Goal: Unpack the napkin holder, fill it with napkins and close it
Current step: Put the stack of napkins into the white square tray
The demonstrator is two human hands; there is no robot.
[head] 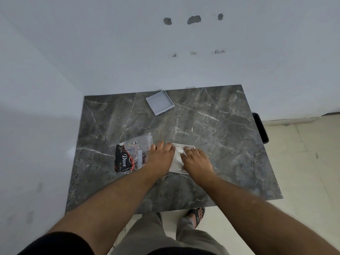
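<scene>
Both flat-spread hands, left (160,155) and right (196,163), press napkins (177,159) inside holder (184,145).

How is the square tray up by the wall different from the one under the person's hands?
The far tray lies empty and untouched, turned at an angle; the near tray holds white napkins and sits squarer to the person. Both hands, left and right, press on the near tray, none on the far one. Both are shallow, square and pale.
</scene>
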